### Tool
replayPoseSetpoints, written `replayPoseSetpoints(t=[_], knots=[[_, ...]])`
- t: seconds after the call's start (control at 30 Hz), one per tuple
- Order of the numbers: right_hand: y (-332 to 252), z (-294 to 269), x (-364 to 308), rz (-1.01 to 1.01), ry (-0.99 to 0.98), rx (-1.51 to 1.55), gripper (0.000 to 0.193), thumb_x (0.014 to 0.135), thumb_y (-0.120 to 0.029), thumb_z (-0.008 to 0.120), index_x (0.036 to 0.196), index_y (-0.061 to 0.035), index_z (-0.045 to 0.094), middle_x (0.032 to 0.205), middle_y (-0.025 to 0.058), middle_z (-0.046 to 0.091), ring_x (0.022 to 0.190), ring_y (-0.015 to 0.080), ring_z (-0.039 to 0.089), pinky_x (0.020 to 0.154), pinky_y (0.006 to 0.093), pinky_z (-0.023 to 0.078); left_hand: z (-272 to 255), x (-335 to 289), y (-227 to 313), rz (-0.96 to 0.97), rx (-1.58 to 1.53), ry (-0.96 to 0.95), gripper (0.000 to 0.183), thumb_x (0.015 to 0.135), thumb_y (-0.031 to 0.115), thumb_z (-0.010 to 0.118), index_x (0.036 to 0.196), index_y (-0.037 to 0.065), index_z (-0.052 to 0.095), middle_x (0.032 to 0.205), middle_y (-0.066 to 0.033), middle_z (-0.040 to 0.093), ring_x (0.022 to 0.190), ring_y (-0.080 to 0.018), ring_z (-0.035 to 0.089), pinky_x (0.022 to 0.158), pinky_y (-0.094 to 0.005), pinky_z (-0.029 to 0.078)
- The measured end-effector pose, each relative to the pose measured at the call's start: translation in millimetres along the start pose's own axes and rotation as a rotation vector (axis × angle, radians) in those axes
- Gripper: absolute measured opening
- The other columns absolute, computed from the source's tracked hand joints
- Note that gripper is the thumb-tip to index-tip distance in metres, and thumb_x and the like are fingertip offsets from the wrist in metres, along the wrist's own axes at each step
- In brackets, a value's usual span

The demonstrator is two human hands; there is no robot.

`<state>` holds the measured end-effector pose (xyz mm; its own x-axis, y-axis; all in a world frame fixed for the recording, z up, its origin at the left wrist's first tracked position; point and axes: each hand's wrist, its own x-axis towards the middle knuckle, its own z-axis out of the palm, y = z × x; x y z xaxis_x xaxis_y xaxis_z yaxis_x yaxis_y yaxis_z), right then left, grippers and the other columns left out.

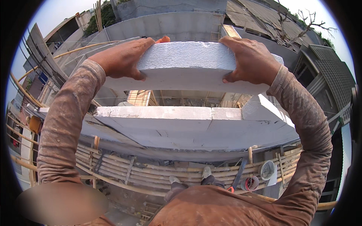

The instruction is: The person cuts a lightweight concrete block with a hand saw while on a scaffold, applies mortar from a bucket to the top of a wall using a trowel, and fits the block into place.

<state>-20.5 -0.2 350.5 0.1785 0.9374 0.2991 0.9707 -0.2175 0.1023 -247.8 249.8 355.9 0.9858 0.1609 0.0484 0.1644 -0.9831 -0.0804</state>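
Observation:
A long white aerated concrete block (187, 56) is held up level in front of me by both hands. My left hand (122, 60) grips its left end, with the thumb on the near face. At the other end my right hand (253, 61) is closed round it in the same way; the fingers on the far side are mostly hidden. Below the block, with a gap between, runs the top of a pale block wall (162, 113). An angled block (264, 109) sits on that wall toward the right, partly behind my right forearm.
My feet stand on bamboo pole scaffolding (147, 171) along the wall's near side. A handsaw (239, 175), a red-rimmed pail (249, 183) and a grey bucket (267, 169) rest there on the right. Beyond the wall are bare grey walls (166, 28) and tiled roofs (328, 71).

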Motion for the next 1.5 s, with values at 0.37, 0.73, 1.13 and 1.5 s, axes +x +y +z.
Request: replayPoseSetpoints(t=[0.37,0.73,1.13,1.5], knots=[[6,44,5,0.014,-0.253,0.088,0.095,0.061,-0.043,0.094,0.137,0.0005,0.056,0.122,0.0209,0.070,0.117,0.0342,0.067,0.104,0.0406,0.051,47,13,-11,0.021,-0.124,-0.107,0.095,0.061,0.020,0.094,0.138,-0.003,0.044,0.133,-0.0234,0.057,0.128,-0.0368,0.055,0.113,-0.0407,0.043],[21,85,1,0.007,-0.319,0.231,0.090,0.061,-0.042,0.096,0.133,-0.0022,0.057,0.122,0.0205,0.069,0.117,0.0353,0.066,0.102,0.0423,0.052,59,32,1,-0.020,-0.155,-0.287,0.093,0.059,0.023,0.094,0.135,-0.003,0.046,0.131,-0.0240,0.058,0.126,-0.0374,0.056,0.111,-0.0408,0.044],[45,146,-12,0.064,-0.357,0.245,0.088,0.059,-0.043,0.096,0.128,-0.0037,0.059,0.122,0.0145,0.069,0.119,0.0332,0.065,0.102,0.0422,0.051,111,64,4,0.039,-0.190,-0.380,0.105,0.059,0.030,0.096,0.140,-0.008,0.041,0.137,-0.0266,0.054,0.131,-0.0380,0.052,0.114,-0.0415,0.042],[44,154,-14,0.087,-0.429,0.287,0.091,0.059,-0.039,0.097,0.132,-0.0040,0.057,0.126,0.0145,0.066,0.121,0.0336,0.063,0.103,0.0431,0.050,123,69,3,0.049,-0.175,-0.388,0.093,0.059,0.030,0.097,0.131,-0.001,0.047,0.130,-0.0233,0.059,0.128,-0.0363,0.056,0.112,-0.0412,0.044]])
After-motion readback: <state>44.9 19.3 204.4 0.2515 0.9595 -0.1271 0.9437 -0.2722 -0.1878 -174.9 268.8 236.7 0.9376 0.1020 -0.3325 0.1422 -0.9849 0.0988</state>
